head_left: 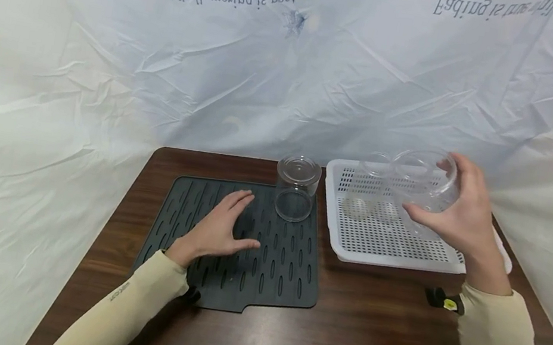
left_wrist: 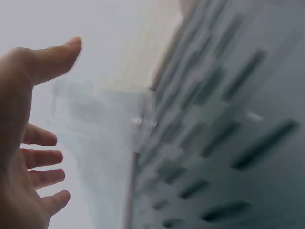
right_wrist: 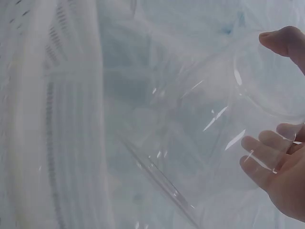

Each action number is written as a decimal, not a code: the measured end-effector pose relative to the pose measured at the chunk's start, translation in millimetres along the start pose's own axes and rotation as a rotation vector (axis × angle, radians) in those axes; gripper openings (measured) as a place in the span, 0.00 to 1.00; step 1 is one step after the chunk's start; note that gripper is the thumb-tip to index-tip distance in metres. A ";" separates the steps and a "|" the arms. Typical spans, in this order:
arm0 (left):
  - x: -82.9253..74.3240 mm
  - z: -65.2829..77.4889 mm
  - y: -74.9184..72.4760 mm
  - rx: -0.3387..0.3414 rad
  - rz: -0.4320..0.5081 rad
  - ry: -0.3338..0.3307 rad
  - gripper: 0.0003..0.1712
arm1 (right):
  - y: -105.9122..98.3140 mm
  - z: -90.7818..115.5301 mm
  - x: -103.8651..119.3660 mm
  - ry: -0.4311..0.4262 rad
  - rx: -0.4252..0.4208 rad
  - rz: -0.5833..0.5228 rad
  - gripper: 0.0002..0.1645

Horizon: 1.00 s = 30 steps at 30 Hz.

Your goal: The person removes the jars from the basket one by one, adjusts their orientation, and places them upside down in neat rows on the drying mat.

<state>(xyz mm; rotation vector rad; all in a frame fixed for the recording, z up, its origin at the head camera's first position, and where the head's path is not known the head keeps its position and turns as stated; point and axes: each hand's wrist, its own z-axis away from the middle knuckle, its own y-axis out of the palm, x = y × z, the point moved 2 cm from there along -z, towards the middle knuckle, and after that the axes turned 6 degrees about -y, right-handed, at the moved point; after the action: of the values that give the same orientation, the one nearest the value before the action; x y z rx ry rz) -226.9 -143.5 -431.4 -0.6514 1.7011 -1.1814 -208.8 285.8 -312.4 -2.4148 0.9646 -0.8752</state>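
Observation:
My right hand (head_left: pixel 467 218) grips a clear, round, wide-mouthed container (head_left: pixel 423 189) over the right part of a white perforated basket (head_left: pixel 398 263). Its rim tilts up toward the thumb side. In the right wrist view, several fingers show through the clear wall of the container (right_wrist: pixel 209 124). Other clear cup-like vessels (head_left: pixel 359 200) are in the basket, partly overlapped by the held one. My left hand (head_left: pixel 213 229) hovers over a dark ridged mat (head_left: pixel 220 287), thumb and fingers spread apart and holding nothing. A clear cylindrical jar (head_left: pixel 296 191) stands on the mat's far right corner.
The mat and basket lie side by side on a brown wooden table (head_left: pixel 337 339). Pale printed sheeting (head_left: pixel 249 71) hangs behind the table and along both sides, close to the basket's far edge.

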 end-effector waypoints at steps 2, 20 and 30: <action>-5.2 -4.9 -9.5 -0.030 0.051 -0.009 0.60 | 5.3 -7.0 7.1 -0.047 0.011 -0.001 0.66; -54.9 -39.4 -45.7 -0.083 0.268 0.069 0.58 | 48.0 -34.1 67.0 -0.286 0.249 0.078 0.69; -68.5 -44.9 -50.5 -0.122 0.316 0.138 0.64 | 69.4 -33.1 84.6 -0.474 0.247 0.116 0.69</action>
<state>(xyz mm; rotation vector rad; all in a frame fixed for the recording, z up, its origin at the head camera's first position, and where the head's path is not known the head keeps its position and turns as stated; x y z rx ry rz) -242.4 -88.7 -353.8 -0.3610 1.9215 -0.9215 -215.9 173.4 -292.9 -2.1818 0.7525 -0.3299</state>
